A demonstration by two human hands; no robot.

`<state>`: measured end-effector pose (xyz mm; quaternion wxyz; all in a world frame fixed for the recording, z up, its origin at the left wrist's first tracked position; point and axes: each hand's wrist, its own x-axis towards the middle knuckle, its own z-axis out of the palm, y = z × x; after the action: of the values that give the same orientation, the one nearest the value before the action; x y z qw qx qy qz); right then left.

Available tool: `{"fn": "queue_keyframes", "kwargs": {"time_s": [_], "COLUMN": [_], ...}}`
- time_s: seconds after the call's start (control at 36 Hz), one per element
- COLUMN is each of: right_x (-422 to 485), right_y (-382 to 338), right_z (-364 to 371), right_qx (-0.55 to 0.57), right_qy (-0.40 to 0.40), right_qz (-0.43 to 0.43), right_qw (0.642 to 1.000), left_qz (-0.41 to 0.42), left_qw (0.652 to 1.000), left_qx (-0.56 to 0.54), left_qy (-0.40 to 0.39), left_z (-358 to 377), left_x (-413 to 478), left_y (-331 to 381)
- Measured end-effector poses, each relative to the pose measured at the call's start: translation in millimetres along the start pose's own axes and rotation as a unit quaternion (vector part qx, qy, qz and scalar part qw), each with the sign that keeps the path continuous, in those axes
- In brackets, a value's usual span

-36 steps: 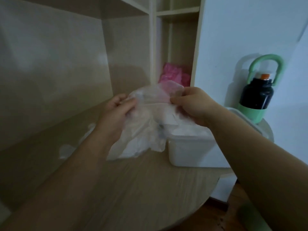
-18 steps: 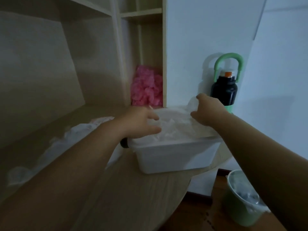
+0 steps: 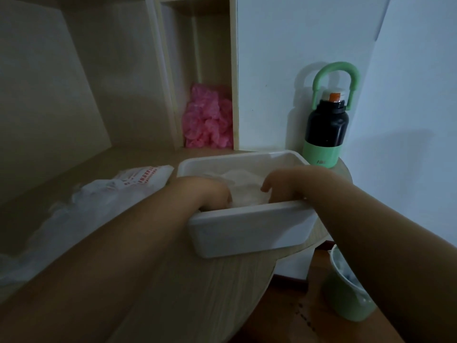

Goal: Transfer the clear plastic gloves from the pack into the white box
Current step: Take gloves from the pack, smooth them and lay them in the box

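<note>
One box (image 3: 247,233), one bottle (image 3: 325,129), one pack (image 3: 146,179)

Light-wood desk (image 3: 222,280) with a rounded front corner and visible grain. Behind the desk rises a matching shelf unit (image 3: 49,95), with a broad open bay and then a narrow niche (image 3: 212,58) between pale uprights. Beyond the desk's far right edge stands a plain white wall (image 3: 296,33). Below the desk's rounded corner lies a dark reddish wooden floor (image 3: 286,308). Lighting is dim and even.

Left hand (image 3: 207,191) and right hand (image 3: 289,184) rest on clear gloves (image 3: 242,186) inside the white box (image 3: 247,231); the pack (image 3: 143,179) lies at its 9 o'clock.
</note>
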<state>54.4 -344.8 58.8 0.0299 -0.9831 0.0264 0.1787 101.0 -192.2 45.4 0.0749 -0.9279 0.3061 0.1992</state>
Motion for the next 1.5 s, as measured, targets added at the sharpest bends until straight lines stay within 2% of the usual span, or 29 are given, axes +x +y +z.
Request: {"fn": "queue_keyframes", "kwargs": {"time_s": [0.06,0.14,0.22,0.31,0.47,0.56,0.64,0.72,0.81,0.89,0.94,1.11,1.28,1.33,1.42,1.5], "right_x": [-2,-5,-12,-21,-35,-40,-30,-10,9,21,25,29,29,30,30,27], "right_y": [-2,-6,-19,-47,-135,-178,-212,-225,-227,-225,-224,-221,-222,-222,-220,-220], "right_z": [-3,-8,-14,-16,6,29,56,82,105,122,131,136,137,137,138,137], "right_qx": [0.046,0.071,0.125,0.158,0.234,0.246,0.269,0.303,0.339,0.356,0.355,0.39,0.376,0.387,0.402,0.421], "right_qy": [0.031,0.144,0.242,0.309,0.372,0.365,0.302,0.235,0.2,0.196,0.204,0.229,0.218,0.2,0.175,0.151], "right_qz": [-0.002,-0.017,-0.049,-0.091,-0.207,-0.271,-0.293,-0.256,-0.206,-0.168,-0.159,-0.16,-0.175,-0.18,-0.187,-0.197], "right_qw": [0.998,0.987,0.961,0.934,0.874,0.856,0.867,0.888,0.896,0.898,0.899,0.877,0.883,0.882,0.879,0.872], "left_qz": [0.016,0.031,0.044,0.046,-0.058,-0.121,-0.158,-0.178,-0.196,-0.21,-0.212,-0.216,-0.17,-0.151,-0.127,-0.107], "left_qw": [0.998,0.976,0.934,0.881,0.791,0.779,0.777,0.809,0.841,0.857,0.854,0.805,0.752,0.728,0.678,0.658], "left_qx": [-0.015,-0.081,-0.154,-0.258,-0.309,-0.319,-0.332,-0.309,-0.269,-0.244,-0.225,-0.228,-0.253,-0.306,-0.446,-0.503], "left_qy": [0.055,0.2,0.319,0.394,0.524,0.526,0.511,0.468,0.427,0.402,0.419,0.504,0.585,0.595,0.57,0.55], "left_z": [-1,-4,-6,-1,38,67,101,133,160,177,186,195,195,193,190,183], "left_x": [-5,-20,-41,-68,-120,-137,-147,-143,-134,-124,-117,-109,-114,-116,-121,-123], "left_y": [-3,-12,-23,-36,-89,-122,-146,-150,-150,-150,-151,-156,-155,-153,-150,-145]}}
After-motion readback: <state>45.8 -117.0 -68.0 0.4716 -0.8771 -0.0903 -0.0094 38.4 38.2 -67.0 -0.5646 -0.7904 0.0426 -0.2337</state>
